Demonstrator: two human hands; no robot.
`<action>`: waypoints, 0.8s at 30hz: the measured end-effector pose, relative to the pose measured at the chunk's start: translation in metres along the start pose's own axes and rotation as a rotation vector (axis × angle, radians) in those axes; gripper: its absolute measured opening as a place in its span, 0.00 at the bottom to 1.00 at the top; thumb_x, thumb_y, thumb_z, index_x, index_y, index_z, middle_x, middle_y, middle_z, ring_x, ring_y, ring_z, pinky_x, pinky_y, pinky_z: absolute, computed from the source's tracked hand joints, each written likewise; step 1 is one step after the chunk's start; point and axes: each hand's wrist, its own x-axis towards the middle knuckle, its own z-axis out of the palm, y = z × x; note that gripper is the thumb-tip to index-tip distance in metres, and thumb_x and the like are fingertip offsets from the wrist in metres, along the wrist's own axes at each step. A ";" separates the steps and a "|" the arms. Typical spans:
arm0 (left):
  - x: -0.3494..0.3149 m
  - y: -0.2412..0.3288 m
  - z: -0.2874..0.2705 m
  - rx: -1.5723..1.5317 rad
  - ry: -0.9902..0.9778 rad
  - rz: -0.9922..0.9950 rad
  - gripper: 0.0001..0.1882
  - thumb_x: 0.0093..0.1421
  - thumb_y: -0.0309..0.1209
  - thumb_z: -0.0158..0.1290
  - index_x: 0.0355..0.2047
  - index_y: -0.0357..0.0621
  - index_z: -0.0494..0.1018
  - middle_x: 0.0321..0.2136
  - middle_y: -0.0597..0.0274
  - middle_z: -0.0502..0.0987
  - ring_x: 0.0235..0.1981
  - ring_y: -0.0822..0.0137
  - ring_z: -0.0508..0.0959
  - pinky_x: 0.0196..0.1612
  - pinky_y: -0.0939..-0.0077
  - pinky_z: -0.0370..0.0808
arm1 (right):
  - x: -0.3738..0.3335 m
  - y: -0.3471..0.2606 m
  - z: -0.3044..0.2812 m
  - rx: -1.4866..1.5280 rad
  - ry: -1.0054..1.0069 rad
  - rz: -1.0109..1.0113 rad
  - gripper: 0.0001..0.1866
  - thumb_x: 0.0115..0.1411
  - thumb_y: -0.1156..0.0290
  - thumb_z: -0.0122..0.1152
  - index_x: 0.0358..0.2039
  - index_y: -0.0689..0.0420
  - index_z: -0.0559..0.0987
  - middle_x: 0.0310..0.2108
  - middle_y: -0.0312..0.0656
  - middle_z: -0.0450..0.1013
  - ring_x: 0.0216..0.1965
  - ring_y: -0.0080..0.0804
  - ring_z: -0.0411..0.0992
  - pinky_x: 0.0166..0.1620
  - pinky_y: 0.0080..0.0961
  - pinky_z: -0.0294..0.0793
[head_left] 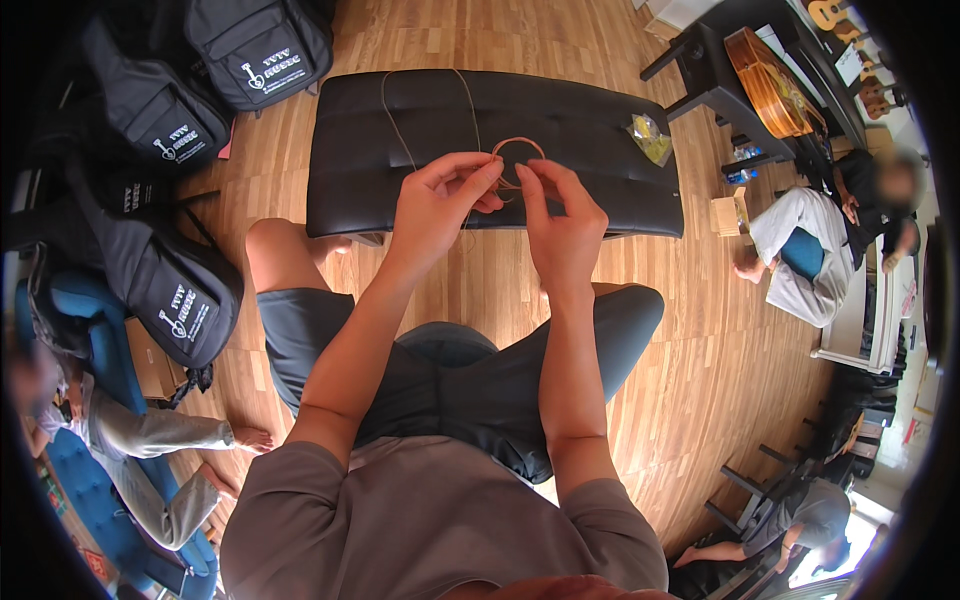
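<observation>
A brown wood-plank floor is extending beneath a black, tufted, rectangular padded surface. The left hand and the right hand are positioned above the near edge of this surface. Both sets of fingers are drawn narrow, pinching opposite sides of a thin, round, copper-coloured wire coil, which is standing between them. Two thin brownish strands are trailing to the far edge. A clear plastic bag with yellow contents is lying near the right end.
</observation>
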 end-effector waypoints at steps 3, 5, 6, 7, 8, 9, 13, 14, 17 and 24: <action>0.000 0.003 -0.002 -0.055 -0.013 -0.007 0.14 0.68 0.31 0.58 0.49 0.34 0.78 0.35 0.58 0.81 0.32 0.69 0.82 0.39 0.76 0.81 | 0.003 -0.002 0.002 0.192 -0.016 0.051 0.13 0.61 0.75 0.69 0.45 0.60 0.79 0.32 0.42 0.82 0.34 0.29 0.82 0.38 0.24 0.79; 0.000 0.004 -0.003 -0.070 -0.017 -0.013 0.15 0.68 0.32 0.57 0.50 0.35 0.78 0.36 0.58 0.81 0.32 0.69 0.82 0.39 0.75 0.80 | 0.001 0.000 0.001 0.342 -0.052 0.137 0.16 0.61 0.75 0.68 0.48 0.60 0.76 0.33 0.43 0.82 0.35 0.28 0.81 0.40 0.23 0.79; 0.000 0.005 -0.004 -0.071 -0.016 -0.019 0.15 0.68 0.32 0.57 0.50 0.35 0.78 0.36 0.57 0.81 0.33 0.69 0.82 0.40 0.75 0.80 | 0.001 0.004 0.000 0.353 -0.093 0.143 0.17 0.61 0.75 0.68 0.49 0.60 0.75 0.33 0.43 0.82 0.36 0.27 0.81 0.40 0.23 0.78; 0.000 0.006 -0.004 -0.070 -0.017 -0.024 0.15 0.69 0.33 0.56 0.51 0.35 0.77 0.36 0.57 0.81 0.33 0.69 0.82 0.40 0.75 0.80 | 0.002 0.007 0.000 0.366 -0.133 0.149 0.18 0.61 0.76 0.68 0.50 0.60 0.74 0.34 0.43 0.82 0.36 0.27 0.81 0.40 0.23 0.78; 0.000 0.007 -0.004 -0.076 -0.027 -0.033 0.15 0.69 0.33 0.56 0.51 0.35 0.77 0.37 0.57 0.81 0.33 0.69 0.82 0.40 0.75 0.80 | 0.003 0.009 -0.001 0.379 -0.173 0.154 0.19 0.61 0.76 0.68 0.51 0.59 0.74 0.34 0.43 0.82 0.37 0.27 0.81 0.41 0.22 0.77; 0.000 0.008 -0.005 -0.082 -0.037 -0.042 0.15 0.69 0.33 0.56 0.51 0.35 0.77 0.38 0.57 0.81 0.34 0.69 0.81 0.41 0.75 0.80 | 0.003 0.009 -0.001 0.389 -0.186 0.144 0.19 0.61 0.76 0.68 0.51 0.59 0.73 0.34 0.42 0.82 0.37 0.27 0.81 0.41 0.22 0.77; 0.002 0.004 -0.007 -0.094 -0.039 -0.046 0.15 0.70 0.33 0.54 0.52 0.36 0.75 0.40 0.57 0.80 0.37 0.69 0.81 0.43 0.73 0.79 | 0.004 0.000 -0.005 0.419 -0.274 0.136 0.20 0.60 0.76 0.69 0.51 0.60 0.74 0.35 0.41 0.82 0.37 0.27 0.81 0.45 0.24 0.78; 0.003 0.003 -0.008 -0.102 -0.041 -0.049 0.15 0.70 0.33 0.54 0.52 0.36 0.75 0.41 0.57 0.80 0.37 0.69 0.81 0.44 0.73 0.79 | 0.004 -0.001 -0.006 0.422 -0.305 0.142 0.20 0.60 0.76 0.69 0.51 0.60 0.74 0.36 0.41 0.82 0.38 0.27 0.81 0.46 0.24 0.78; 0.005 -0.001 -0.010 -0.112 -0.049 -0.036 0.15 0.70 0.33 0.54 0.52 0.36 0.75 0.41 0.56 0.80 0.38 0.68 0.81 0.45 0.72 0.79 | 0.004 -0.002 -0.005 0.431 -0.319 0.177 0.19 0.59 0.76 0.70 0.50 0.61 0.76 0.37 0.41 0.82 0.40 0.28 0.81 0.47 0.25 0.78; 0.001 0.009 -0.006 -0.140 -0.129 -0.075 0.15 0.70 0.30 0.54 0.53 0.36 0.75 0.39 0.60 0.80 0.37 0.71 0.80 0.46 0.71 0.80 | 0.005 0.004 -0.004 0.590 -0.211 0.273 0.12 0.62 0.80 0.66 0.46 0.63 0.78 0.41 0.44 0.82 0.44 0.28 0.80 0.49 0.23 0.78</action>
